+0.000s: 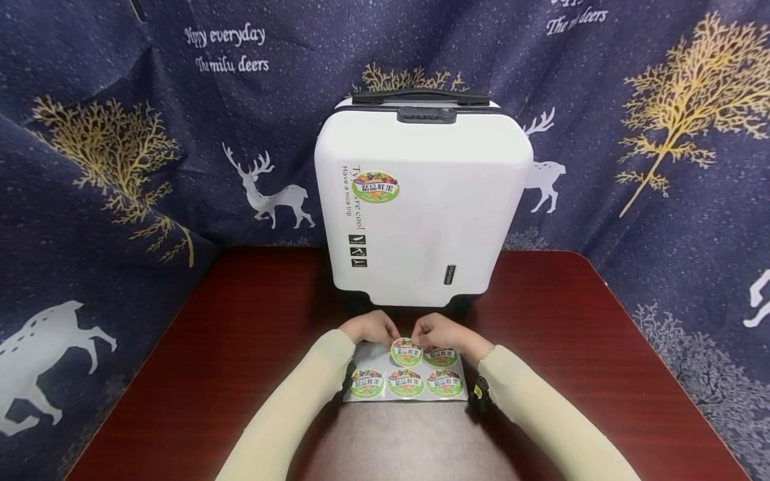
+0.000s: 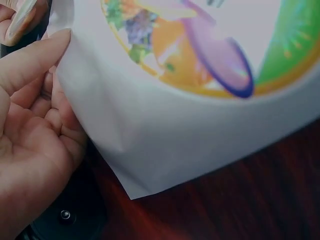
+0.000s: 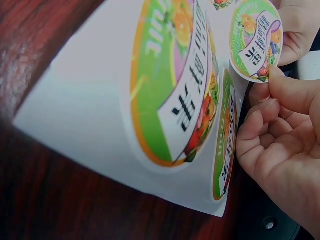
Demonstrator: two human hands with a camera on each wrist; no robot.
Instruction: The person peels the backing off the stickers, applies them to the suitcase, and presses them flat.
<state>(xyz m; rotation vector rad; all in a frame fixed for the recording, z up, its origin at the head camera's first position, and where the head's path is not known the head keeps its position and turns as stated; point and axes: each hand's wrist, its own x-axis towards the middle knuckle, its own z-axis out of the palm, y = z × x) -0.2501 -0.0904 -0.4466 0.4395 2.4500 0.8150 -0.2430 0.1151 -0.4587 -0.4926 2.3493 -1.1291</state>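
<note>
My right hand (image 1: 440, 332) pinches the edge of a round fruit sticker (image 1: 406, 352) between thumb and index finger. In the right wrist view this sticker (image 3: 256, 42) stands raised over the white sticker sheet (image 3: 80, 95), its printed face showing. My left hand (image 1: 374, 327) grips the sheet's far edge; in the left wrist view its thumb (image 2: 47, 55) lies on top, with the other fingers curled underneath. Several more round stickers remain on the sheet, such as one on the front row (image 1: 406, 383).
A white suitcase (image 1: 433, 220) stands upright behind my hands, with a round fruit sticker (image 1: 375, 187) on its upper left front. Everything rests on a dark red wooden table (image 1: 559, 321). A blue cloth with deer and trees (image 1: 271, 133) hangs behind.
</note>
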